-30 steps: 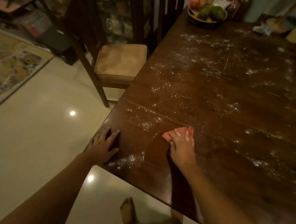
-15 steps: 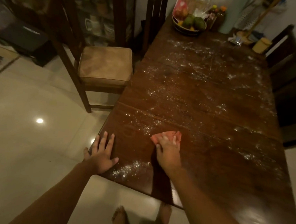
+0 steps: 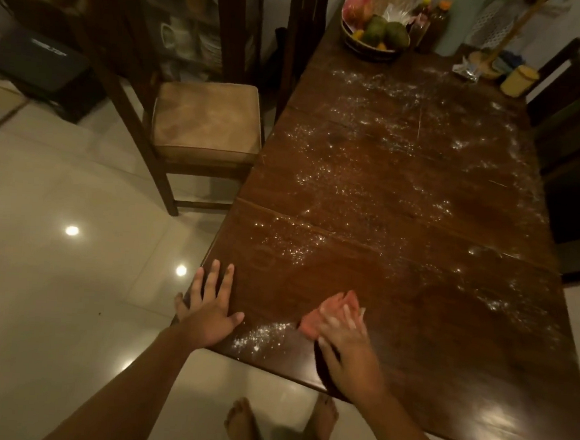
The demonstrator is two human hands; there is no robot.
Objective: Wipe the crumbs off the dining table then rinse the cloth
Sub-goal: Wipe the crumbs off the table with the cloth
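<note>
Soft pink cloth (image 3: 314, 321) slid toward powdery crumbs (image 3: 260, 334) under flat right fingers (image 3: 349, 322); left fingers (image 3: 213, 278) splayed.

Right hand (image 3: 351, 354) drawn back toward body, pink cloth (image 3: 317, 321) now beside crumb pile (image 3: 260, 334)

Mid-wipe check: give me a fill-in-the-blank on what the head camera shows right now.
1. The right hand presses the pink ____ flat on the dining table.
2. The left hand rests open at the table's near corner, holding ____.
3. A small heap of crumbs lies between the two ____.
4. The bowl at the far end holds ____.

Missing words: cloth; nothing; hands; fruit.
</note>
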